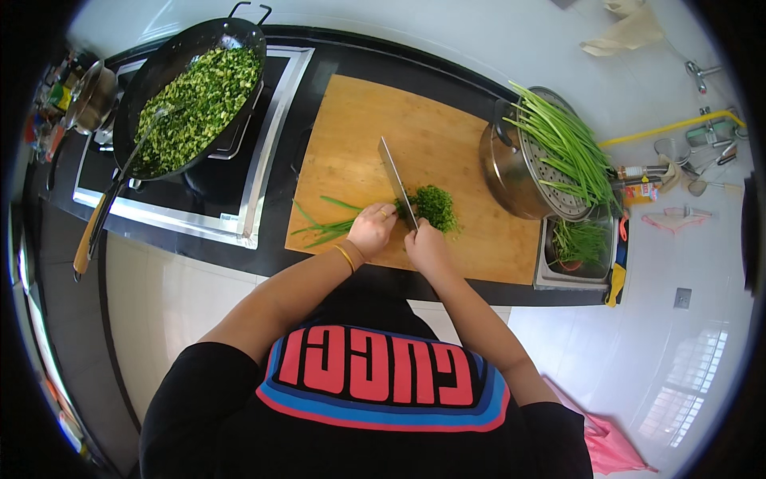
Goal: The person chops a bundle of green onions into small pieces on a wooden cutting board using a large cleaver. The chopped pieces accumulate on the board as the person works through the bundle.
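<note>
With my right hand (427, 247) closed round its handle, a cleaver (396, 177) stands edge down on the wooden cutting board (399, 120), its blade pointing away from me. My left hand (373, 229) is curled over a bunch of green chives (331, 223), pressing them to the board just left of the blade. Their long ends stick out to the left from under the fingers. Right of the blade lies a small heap of finely chopped chives (436, 208). The fingertips of my left hand are close to the blade.
A wok (239, 32) of chopped greens, with a spatula (144, 148) in it, sits on the stove at left. Right of the board, a steel steamer pot (503, 172) carries whole chives (562, 148). Beyond it, a sink (546, 267) holds more greens.
</note>
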Available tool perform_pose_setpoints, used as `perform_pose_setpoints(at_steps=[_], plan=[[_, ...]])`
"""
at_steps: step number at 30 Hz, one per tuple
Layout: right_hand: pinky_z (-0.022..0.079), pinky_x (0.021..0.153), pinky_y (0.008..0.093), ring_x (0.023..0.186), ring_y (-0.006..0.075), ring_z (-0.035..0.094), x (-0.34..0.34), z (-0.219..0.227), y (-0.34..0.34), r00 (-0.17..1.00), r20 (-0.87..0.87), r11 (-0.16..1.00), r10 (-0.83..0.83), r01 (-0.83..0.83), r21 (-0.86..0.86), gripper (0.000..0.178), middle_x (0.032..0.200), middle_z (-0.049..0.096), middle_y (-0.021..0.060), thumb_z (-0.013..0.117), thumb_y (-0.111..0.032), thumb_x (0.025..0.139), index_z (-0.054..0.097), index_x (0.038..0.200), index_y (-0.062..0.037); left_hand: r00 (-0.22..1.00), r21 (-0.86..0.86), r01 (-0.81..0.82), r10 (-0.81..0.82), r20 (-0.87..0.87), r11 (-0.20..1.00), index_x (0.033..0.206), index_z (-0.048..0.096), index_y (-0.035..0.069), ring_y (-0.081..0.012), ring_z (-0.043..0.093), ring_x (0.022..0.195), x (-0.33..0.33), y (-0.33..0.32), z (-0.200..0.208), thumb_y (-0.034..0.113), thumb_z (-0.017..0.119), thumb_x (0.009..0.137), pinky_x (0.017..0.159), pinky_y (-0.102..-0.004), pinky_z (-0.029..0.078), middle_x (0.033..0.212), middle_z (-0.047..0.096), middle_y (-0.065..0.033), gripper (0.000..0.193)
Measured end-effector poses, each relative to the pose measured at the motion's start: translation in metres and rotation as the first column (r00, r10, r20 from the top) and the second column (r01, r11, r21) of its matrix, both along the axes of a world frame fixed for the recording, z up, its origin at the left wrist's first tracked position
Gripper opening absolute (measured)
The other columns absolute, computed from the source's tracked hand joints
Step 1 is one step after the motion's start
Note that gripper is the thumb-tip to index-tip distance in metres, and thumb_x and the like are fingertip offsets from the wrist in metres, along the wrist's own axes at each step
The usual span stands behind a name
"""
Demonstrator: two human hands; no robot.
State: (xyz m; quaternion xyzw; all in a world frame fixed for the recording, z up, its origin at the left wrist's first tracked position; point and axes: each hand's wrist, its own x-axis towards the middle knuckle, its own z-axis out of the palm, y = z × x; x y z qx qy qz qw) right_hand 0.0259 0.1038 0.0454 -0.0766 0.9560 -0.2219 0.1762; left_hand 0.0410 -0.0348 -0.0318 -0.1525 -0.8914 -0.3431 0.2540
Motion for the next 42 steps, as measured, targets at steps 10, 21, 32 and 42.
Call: perform_pose_setpoints(at_steps=[10, 21, 32, 42], plan=[[0.046, 0.063, 0.0475, 0.071, 0.0422, 0.057, 0.011, -0.016, 0.04, 0.996, 0.065, 0.987, -0.059, 0.068, -0.145, 0.019, 0.072, 0.057, 0.0281, 0.05, -0.013, 0.078, 0.053, 0.082, 0.0053, 0.986, -0.017, 0.027, -0.023, 0.166, 0.999, 0.074, 0.064, 0.007, -0.0226, 0.059, 0.075, -0.012, -0.016, 0.008, 0.008, 0.061, 0.068, 0.065, -0.0331, 0.048, 0.079, 0.06, -0.0033, 0.007], [0.045, 0.065, 0.0481, 0.069, 0.0425, 0.057, 0.028, 0.037, 0.044, 0.997, 0.028, 0.998, 0.069, -0.069, -0.015, 0.02, 0.071, 0.057, 0.0271, 0.051, -0.014, 0.078, 0.053, 0.078, 0.0056, 0.996, 0.038, -0.084, 0.084, -0.011, 0.996, 0.072, 0.061, 0.004, -0.0261, 0.057, 0.075, -0.003, -0.006, 0.007, 0.005, 0.063, 0.07, 0.067, -0.0356, 0.047, 0.078, 0.059, -0.0061, 0.002], [0.046, 0.064, 0.0476, 0.071, 0.0423, 0.057, 0.006, 0.013, 0.021, 0.995, 0.097, 0.998, 0.03, -0.024, -0.062, 0.021, 0.072, 0.058, 0.027, 0.051, -0.015, 0.078, 0.054, 0.081, 0.0051, 0.996, 0.044, -0.045, 0.049, -0.081, 0.998, 0.075, 0.061, 0.003, -0.0252, 0.056, 0.073, -0.001, -0.007, 0.002, 0.002, 0.062, 0.068, 0.064, -0.0342, 0.047, 0.079, 0.057, -0.0063, 0.008], [0.044, 0.06, 0.0472, 0.067, 0.0427, 0.056, 0.007, 0.021, 0.034, 1.0, -0.003, 0.986, -0.001, 0.001, -0.165, 0.016, 0.066, 0.056, 0.026, 0.05, -0.012, 0.079, 0.052, 0.079, 0.0045, 0.999, -0.129, -0.018, 0.014, -0.029, 0.991, 0.08, 0.06, 0.001, -0.0251, 0.055, 0.077, 0.004, -0.008, 0.011, 0.004, 0.058, 0.071, 0.066, -0.0347, 0.046, 0.083, 0.056, -0.0078, 0.009]])
